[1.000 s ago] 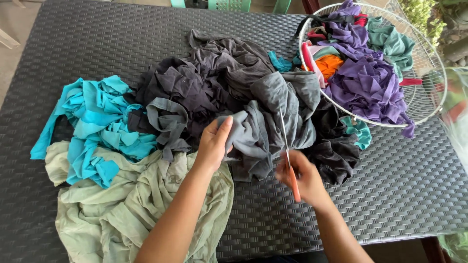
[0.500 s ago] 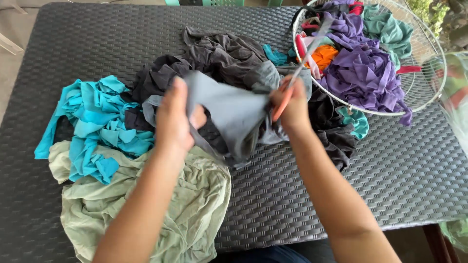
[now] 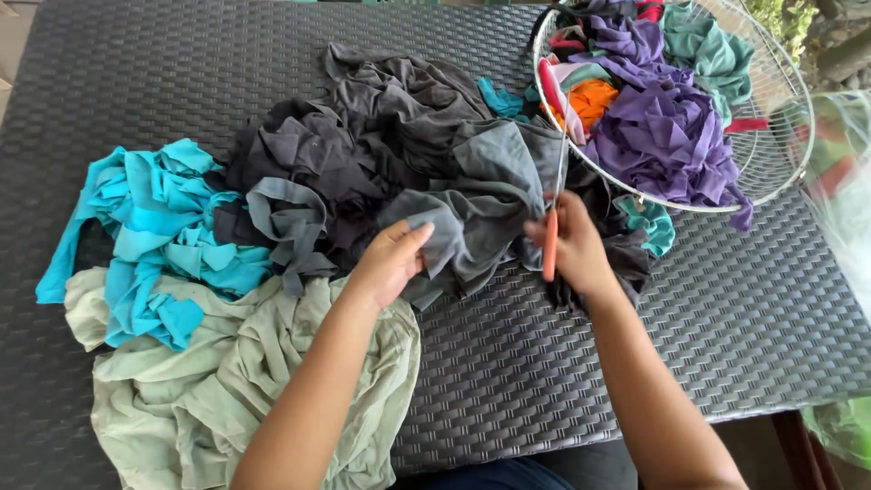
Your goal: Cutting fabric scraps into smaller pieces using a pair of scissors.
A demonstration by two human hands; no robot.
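Two hands on grey cloth (image 3: 472, 209), wire basket (image 3: 771, 172) just beside.

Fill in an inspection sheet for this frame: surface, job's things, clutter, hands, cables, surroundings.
Surface: dark woven table, bare at the right.
Job's things: grey cloth held between both hands; scissors with an orange handle.
Clutter: dark cloth heap, turquoise strips, pale green cloth, wire basket of purple, green and orange scraps.
Hands: left hand rests on the grey cloth; right hand has its grip on the scissors.
Cables: nothing seen.
Surroundings: greenery at the upper right, blurred.
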